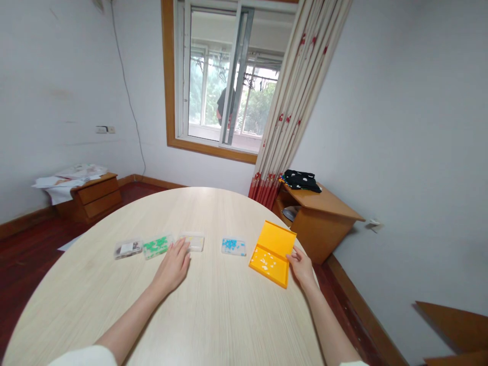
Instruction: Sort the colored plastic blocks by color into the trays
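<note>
My left hand (174, 267) rests palm down on the table with its fingers stretched out. Its fingertips reach the near-left edge of a clear plastic box (196, 242) with faint pale yellow contents. Just left of that hand is a clear box of green pieces (156, 245). At the right, my right hand (302, 265) pinches the right edge of an opened yellow hinged box (277, 238). Several small white pieces (266, 262) lie scattered in the near half of the yellow box. Between the hands sits a clear box of blue pieces (233, 246).
All the boxes stand on a round pale wood table (213, 315). A clear box with dark contents and a white label (128, 248) is farthest left. Beyond the table's right edge is a wooden cabinet (324, 208) with folded black cloth (303, 180).
</note>
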